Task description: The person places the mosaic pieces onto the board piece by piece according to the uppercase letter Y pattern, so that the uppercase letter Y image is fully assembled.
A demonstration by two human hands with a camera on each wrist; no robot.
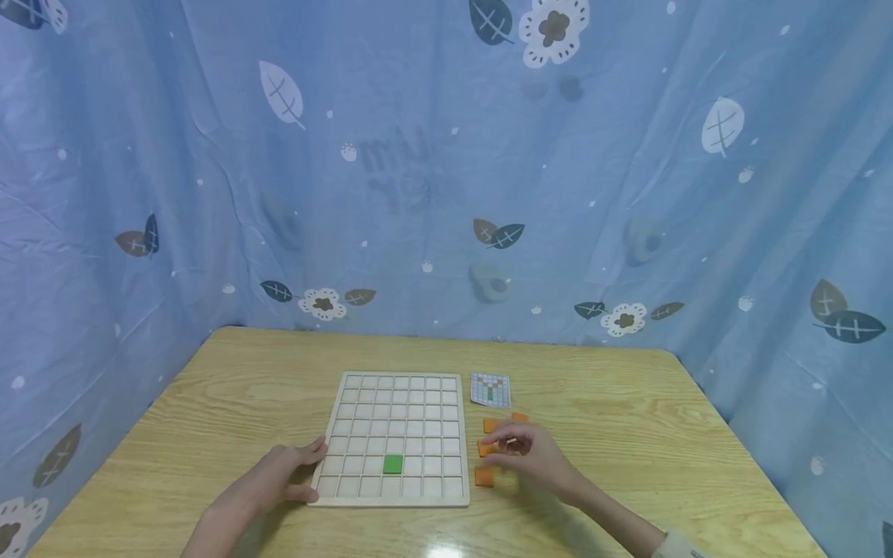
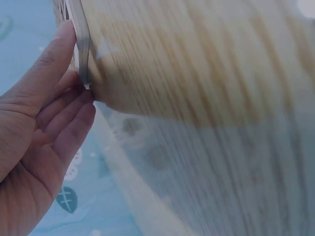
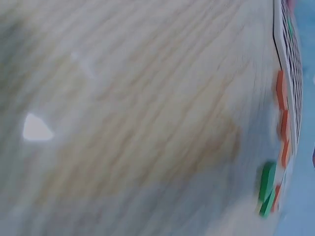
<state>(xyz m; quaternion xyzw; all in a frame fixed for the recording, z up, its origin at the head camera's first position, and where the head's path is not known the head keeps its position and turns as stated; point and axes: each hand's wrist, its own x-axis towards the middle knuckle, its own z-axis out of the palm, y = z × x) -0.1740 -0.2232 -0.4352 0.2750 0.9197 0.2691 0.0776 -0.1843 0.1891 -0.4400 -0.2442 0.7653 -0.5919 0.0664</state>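
A pale wooden grid board [image 1: 395,500] lies on the table with one green square tile [image 1: 393,464] in a cell of its second row from the near edge. My left hand [image 1: 268,480] touches the board's left edge, thumb by the near corner and fingers farther up; the left wrist view shows thumb and fingers at the board's corner [image 2: 83,64]. Right of the board, my right hand [image 1: 533,457] hovers over several orange tiles [image 1: 484,477], thumb and forefinger parted about one of them. Green tiles [image 3: 267,182] beside the orange ones show only in the right wrist view.
A small printed card [image 1: 491,390] with a coloured grid pattern lies beyond the orange tiles, by the board's far right corner. The wooden table [image 1: 628,403] is ringed at the back and sides by a blue patterned curtain [image 1: 432,194].
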